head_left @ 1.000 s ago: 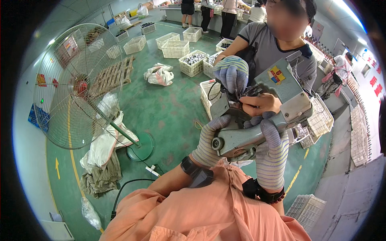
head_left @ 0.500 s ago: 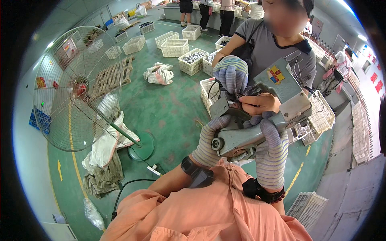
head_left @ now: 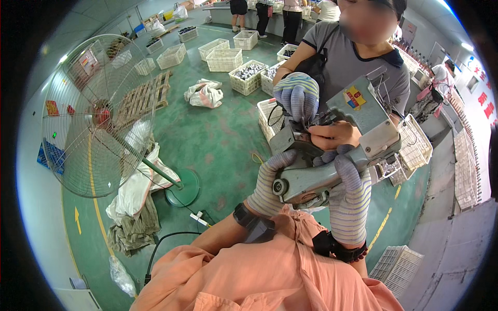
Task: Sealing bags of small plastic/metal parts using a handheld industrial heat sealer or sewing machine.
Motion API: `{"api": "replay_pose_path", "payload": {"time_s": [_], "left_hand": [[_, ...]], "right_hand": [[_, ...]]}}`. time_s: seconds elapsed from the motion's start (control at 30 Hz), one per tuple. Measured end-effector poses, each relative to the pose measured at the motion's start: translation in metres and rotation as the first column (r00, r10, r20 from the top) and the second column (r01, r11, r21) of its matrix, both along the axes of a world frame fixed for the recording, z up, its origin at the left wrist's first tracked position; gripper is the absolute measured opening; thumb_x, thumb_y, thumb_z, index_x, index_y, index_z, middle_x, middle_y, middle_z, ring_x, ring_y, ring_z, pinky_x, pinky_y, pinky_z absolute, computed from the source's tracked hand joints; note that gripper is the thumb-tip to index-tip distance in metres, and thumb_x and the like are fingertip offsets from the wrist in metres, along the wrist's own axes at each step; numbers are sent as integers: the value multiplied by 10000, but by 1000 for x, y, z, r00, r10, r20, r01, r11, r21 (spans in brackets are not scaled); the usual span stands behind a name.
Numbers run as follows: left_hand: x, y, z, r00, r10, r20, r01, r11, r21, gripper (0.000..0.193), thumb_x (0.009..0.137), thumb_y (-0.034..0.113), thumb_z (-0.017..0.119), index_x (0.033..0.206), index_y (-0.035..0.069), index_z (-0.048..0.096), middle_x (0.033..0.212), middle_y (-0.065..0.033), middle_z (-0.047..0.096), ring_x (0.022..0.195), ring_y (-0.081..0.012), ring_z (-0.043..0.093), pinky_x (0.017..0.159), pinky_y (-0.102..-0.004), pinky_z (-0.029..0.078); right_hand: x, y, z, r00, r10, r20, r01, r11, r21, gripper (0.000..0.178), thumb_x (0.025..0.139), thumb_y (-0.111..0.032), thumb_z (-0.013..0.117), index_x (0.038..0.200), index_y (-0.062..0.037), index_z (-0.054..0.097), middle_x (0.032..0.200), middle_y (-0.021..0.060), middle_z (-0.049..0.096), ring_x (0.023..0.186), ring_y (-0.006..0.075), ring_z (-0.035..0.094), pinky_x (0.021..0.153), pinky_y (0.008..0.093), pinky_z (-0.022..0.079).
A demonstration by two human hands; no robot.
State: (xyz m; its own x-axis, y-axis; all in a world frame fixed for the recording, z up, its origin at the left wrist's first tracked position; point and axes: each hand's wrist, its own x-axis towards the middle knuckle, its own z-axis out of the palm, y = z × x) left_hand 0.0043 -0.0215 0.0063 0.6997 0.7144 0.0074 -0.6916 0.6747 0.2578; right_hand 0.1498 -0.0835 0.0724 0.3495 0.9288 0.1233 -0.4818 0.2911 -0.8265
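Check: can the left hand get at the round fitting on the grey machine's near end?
Likely yes: the left hand is against the grey machine, right beside the round fitting, and nothing visible covers it.

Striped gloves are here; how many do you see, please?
3: the left glove and right glove, both against the grey machine, and the co-worker's glove at its far side; others may be hidden.
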Motion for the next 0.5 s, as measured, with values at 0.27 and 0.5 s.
{"api": "replay_pose_path", "payload": {"time_s": [0.27, 0.5], "left_hand": [[4, -2, -3, 1000, -19, 7, 19, 999, 28, 627, 951, 312, 632, 1474, 32, 427, 1435, -255, 506, 1317, -460, 526, 1048, -628, 504], [8, -3, -9, 996, 54, -68, -50, 997, 51, 611, 946, 292, 637, 1467, 37, 445, 1437, -248, 519, 1301, -434, 553, 1046, -622, 506]], "right_hand": [[4, -7, 1, 996, 28, 89, -25, 999, -33, 273, 887, -101, 686, 1130, 9, 630, 1014, 116, 708, 934, 218, 689, 879, 348, 549], [4, -10, 3, 1000, 5, 26, -5, 1000, 4, 253, 889, -77, 674, 1125, 4, 633, 1006, 118, 709, 922, 218, 690, 863, 353, 556]]}}
